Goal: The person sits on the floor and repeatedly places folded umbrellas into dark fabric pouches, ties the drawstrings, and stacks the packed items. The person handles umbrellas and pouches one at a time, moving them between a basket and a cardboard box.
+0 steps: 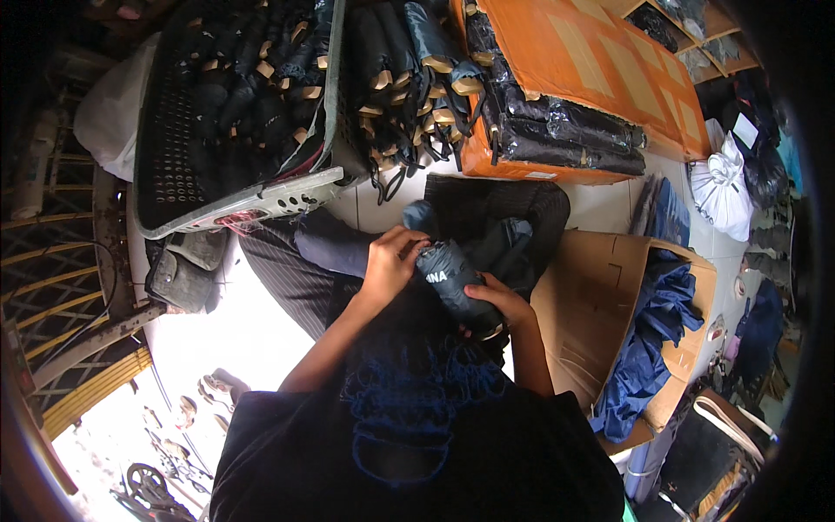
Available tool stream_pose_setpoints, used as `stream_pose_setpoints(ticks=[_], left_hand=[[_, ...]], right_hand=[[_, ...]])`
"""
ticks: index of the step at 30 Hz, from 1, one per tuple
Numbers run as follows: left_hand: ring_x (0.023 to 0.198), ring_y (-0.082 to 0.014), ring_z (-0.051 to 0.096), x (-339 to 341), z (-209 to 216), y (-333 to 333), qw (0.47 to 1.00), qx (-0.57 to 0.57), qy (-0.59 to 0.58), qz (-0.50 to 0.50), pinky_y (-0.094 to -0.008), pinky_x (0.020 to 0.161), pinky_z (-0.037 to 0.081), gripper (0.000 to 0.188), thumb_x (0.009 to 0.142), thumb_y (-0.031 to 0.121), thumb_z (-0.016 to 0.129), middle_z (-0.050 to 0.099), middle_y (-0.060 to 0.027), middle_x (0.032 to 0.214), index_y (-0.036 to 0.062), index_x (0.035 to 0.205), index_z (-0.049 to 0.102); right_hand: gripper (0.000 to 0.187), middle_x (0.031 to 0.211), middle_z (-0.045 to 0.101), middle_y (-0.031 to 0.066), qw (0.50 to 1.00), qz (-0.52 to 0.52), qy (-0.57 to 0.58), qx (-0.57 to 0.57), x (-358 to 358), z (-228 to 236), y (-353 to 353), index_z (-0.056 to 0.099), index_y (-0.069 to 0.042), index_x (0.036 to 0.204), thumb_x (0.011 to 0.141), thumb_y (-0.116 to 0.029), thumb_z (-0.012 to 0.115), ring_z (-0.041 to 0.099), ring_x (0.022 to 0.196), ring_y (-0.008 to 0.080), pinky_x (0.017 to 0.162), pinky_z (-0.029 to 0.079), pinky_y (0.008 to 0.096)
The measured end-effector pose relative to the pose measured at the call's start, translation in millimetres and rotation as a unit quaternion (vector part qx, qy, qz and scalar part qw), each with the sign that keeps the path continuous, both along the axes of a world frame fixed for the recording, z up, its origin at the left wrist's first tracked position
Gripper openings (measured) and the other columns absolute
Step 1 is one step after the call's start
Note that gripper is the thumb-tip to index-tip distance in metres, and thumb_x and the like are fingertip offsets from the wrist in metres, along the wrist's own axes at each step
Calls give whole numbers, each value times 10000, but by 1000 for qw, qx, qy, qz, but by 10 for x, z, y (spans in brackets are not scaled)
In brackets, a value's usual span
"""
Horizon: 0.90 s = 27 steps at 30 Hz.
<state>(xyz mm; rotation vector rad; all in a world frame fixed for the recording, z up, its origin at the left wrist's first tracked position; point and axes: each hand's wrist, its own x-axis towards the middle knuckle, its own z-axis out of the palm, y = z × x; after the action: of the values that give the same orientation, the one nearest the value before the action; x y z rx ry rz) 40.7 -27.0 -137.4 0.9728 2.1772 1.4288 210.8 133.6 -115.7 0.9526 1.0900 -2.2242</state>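
Observation:
I hold a dark, compact folded umbrella (450, 280) in a fabric sleeve with white lettering, slanting over my lap. My left hand (393, 261) is closed, its thumb and fingertips pinching the fabric at the umbrella's upper end. Around the lower part wraps my right hand (503, 303), the thumb lying along the near side; its other fingers are mostly hidden beneath. Beyond my crossed legs, many similar dark umbrellas (383, 52) with wooden handle ends and wrist loops lie in a pile on the tiles.
A large dark plastic basket (235, 217) full of umbrellas stands at the far left. An orange carton (600, 61) with plastic-wrapped dark bundles is beyond my lap. At right, an open cardboard box (574, 304) holds blue fabric (648, 348). A tied white sack (724, 191) sits farther right.

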Motion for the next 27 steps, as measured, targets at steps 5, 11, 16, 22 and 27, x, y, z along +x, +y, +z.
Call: stream_pose_setpoints(ticks=[5,11,16,22,27], left_hand=[[700,-147,635,-27,146,-35,998,-39,-56,-18,-255,632,485,195,796,-31,668,623,-77,836,13,986,676],[705,-118,633,41,225,-59,993,-49,-106,25,-238,646,485,175,818,-3,655,654,-81,826,13,991,677],[644,-117,615,198,195,-20,985,19,-119,123,-245,606,476,121,831,23,657,657,-97,789,-11,946,675],[639,-140,618,258,329,-28,985,90,-42,140,-250,593,475,99,824,-17,650,644,-117,791,-23,922,664],[683,-190,617,249,469,-40,981,128,47,141,-273,633,481,94,810,-57,638,624,-126,794,-22,897,644]], right_hand=[[888,1203,545,229,997,13,4,82,161,-334,65,353,114,1362,752,-400,743,562,1088,280,945,421,317],[692,1057,589,166,985,18,88,146,16,-151,0,388,69,1334,816,-270,696,603,922,220,801,490,311],[676,1154,560,128,934,74,190,295,-194,189,-79,411,45,1339,794,-213,716,534,1112,214,961,404,305],[752,1311,461,132,881,117,222,402,-280,367,-81,421,38,1328,718,-234,766,443,1254,257,1038,343,339],[777,1335,442,149,834,131,229,485,-339,532,-121,412,22,1335,696,-220,781,436,1268,295,1051,338,360]])
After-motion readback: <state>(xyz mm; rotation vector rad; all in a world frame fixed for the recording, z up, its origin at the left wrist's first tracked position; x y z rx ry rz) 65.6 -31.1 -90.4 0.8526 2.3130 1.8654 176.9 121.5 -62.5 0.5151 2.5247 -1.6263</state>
